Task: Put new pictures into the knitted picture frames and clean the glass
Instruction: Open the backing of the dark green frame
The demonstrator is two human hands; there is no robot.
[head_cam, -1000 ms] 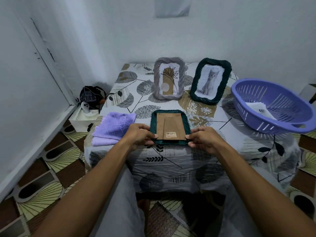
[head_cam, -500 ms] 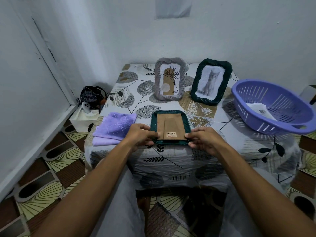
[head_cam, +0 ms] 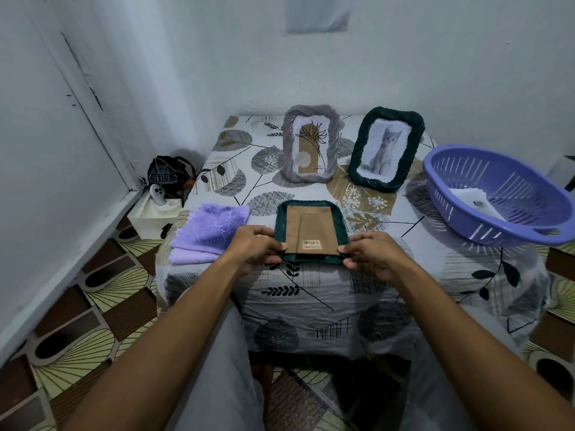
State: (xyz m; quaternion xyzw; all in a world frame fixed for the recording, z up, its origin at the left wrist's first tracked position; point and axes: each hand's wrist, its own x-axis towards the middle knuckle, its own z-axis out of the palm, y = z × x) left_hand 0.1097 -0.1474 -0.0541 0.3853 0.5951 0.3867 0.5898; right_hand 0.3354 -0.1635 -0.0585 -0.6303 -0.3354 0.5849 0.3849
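I see my left hand [head_cam: 253, 248] curled at the near left corner of the dark green frame [head_cam: 311, 233], fingers bent and pinching its edge beside the brown backing board [head_cam: 311, 231]. My right hand [head_cam: 371, 255] does the same at the near right corner, thumb and fingertips closed on the frame's rim. The frame lies face down near the front edge of the table [head_cam: 311, 290], its cardboard back with a small barcode sticker [head_cam: 311, 244] turned up.

Just left of my left hand sits a folded purple cloth [head_cam: 208, 231], touching the table's left edge. Farther back two frames stand upright: a grey knitted frame [head_cam: 309, 144] with a plant drawing, and to its right a second dark green frame [head_cam: 385, 149] holding a cat picture. At the right a purple basket [head_cam: 497, 194] overhangs the table, with white papers [head_cam: 476, 202] inside. On the floor at far left are a white box [head_cam: 152, 216] and a dark bag [head_cam: 169, 175].
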